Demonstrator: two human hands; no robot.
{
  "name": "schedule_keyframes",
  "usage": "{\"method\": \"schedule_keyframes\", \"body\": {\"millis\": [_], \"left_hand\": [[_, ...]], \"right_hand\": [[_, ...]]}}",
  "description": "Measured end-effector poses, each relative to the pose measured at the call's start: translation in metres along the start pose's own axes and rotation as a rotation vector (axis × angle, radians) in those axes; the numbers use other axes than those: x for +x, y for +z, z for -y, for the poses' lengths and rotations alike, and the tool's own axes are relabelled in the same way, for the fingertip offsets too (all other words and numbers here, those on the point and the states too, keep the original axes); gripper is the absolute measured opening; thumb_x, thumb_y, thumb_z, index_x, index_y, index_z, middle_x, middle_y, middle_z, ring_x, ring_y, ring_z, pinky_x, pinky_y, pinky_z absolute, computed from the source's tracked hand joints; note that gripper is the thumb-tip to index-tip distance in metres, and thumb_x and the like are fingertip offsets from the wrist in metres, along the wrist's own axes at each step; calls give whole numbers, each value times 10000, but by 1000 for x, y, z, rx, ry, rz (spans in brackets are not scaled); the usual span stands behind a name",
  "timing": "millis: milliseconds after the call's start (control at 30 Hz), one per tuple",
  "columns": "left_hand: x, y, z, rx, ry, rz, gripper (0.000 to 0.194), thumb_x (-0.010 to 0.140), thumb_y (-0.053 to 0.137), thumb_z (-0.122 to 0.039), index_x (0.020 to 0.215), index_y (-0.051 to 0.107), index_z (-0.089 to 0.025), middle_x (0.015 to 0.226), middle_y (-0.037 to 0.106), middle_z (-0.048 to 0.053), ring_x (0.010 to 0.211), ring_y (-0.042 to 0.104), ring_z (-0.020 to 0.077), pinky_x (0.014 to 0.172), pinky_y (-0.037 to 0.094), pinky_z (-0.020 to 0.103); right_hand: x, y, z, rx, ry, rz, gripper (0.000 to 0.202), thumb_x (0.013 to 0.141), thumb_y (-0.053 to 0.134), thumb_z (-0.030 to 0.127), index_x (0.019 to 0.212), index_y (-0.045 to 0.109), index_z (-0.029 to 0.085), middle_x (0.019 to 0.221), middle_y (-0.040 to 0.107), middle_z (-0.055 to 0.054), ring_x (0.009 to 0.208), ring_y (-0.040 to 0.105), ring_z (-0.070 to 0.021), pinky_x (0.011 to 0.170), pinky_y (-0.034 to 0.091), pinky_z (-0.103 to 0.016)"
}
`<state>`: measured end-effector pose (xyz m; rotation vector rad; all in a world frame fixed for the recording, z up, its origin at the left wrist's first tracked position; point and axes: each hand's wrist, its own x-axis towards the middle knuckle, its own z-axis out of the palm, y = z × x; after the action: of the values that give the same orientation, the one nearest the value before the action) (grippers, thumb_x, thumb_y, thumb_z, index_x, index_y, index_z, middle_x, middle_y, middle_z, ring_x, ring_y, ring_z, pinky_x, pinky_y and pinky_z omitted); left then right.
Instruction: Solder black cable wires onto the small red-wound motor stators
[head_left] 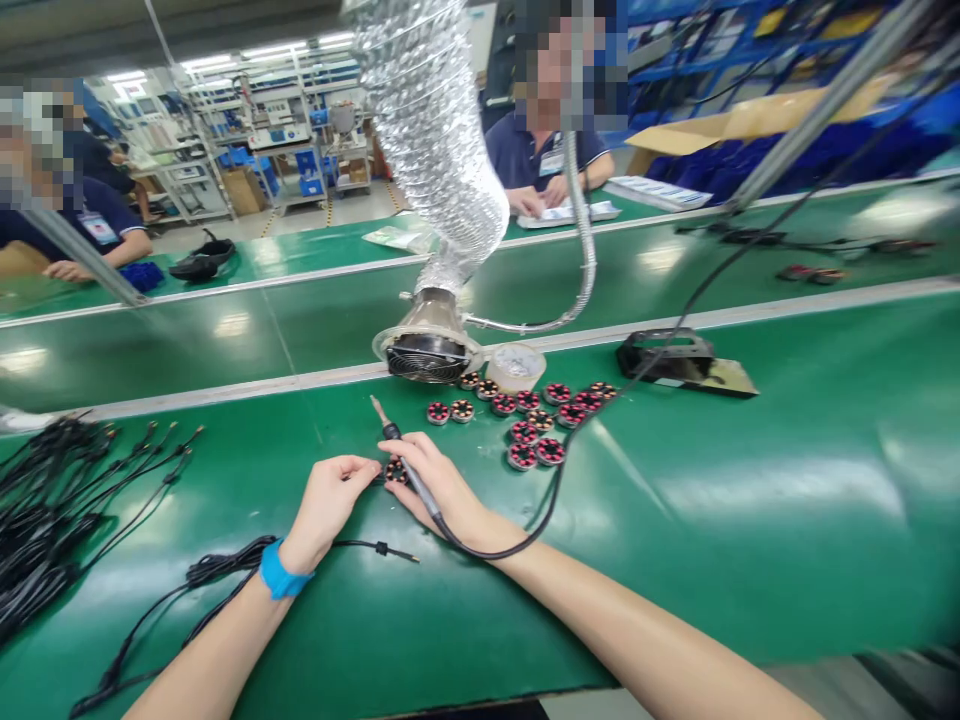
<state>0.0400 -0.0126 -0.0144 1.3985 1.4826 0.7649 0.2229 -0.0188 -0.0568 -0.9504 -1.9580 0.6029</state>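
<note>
My right hand (442, 485) is closed around a soldering iron (420, 487), its tip pointing up and away to the left. The thumb and fingers of that hand also rest at a small round motor stator (396, 470) with copper-coloured windings. From the left, my left hand (330, 500) pinches at the stator's edge; what lies between its fingertips is too small to make out. A blue band (283, 570) circles the left wrist. Beneath that wrist runs a black cable (375, 546), its bare end on the green table.
Several stators (523, 432) lie beyond my right hand, by a roll of tape (515, 367). A fume extractor hood (427, 345) hangs above. Black cables (67, 510) are heaped at left. A black holder (667, 357) stands at right. People sit across the belt (375, 305).
</note>
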Motion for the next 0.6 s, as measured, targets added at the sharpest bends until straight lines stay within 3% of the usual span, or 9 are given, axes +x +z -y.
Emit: {"method": "schedule_keyframes", "body": {"millis": [67,167,300,500,600], "left_hand": [[0,-2,-2,48,2,11,412,733,663,-526,847,786,-149,943,782,97,907,677,274,842,486,333],[2,-6,-4,119,14,34,473,705,657,-602,855,793,-175,975,782,89,946,675,303,846,493,339],[6,-8,-2,228,42,56,488,628,673,-677,761,795,-224,900,786,63,876,676,324,818,503,348],[10,-7,3,244,92,106,430,586,706,-672,691,766,-259,838,770,28,890,676,317,762,518,306],[7,-5,0,191,51,154,469,544,732,-683,645,726,-225,700,711,31,690,638,243,616,493,271]], "right_hand": [[1,-2,2,-28,-20,-4,514,877,626,152,1355,470,255,1158,520,-71,940,587,-161,860,516,-299],[3,-7,4,-58,-2,24,530,873,641,174,1368,462,239,1194,514,-75,892,588,-140,844,516,-273],[5,-11,5,-142,35,39,536,870,660,224,1370,469,218,1179,517,-76,936,585,-153,854,512,-264],[4,-12,4,-208,-40,85,468,935,519,192,1400,461,216,1208,483,-78,915,571,-125,893,495,-233],[2,-12,4,-252,-69,124,443,971,465,211,1414,463,229,1203,482,-70,951,569,-134,914,490,-234]]}}
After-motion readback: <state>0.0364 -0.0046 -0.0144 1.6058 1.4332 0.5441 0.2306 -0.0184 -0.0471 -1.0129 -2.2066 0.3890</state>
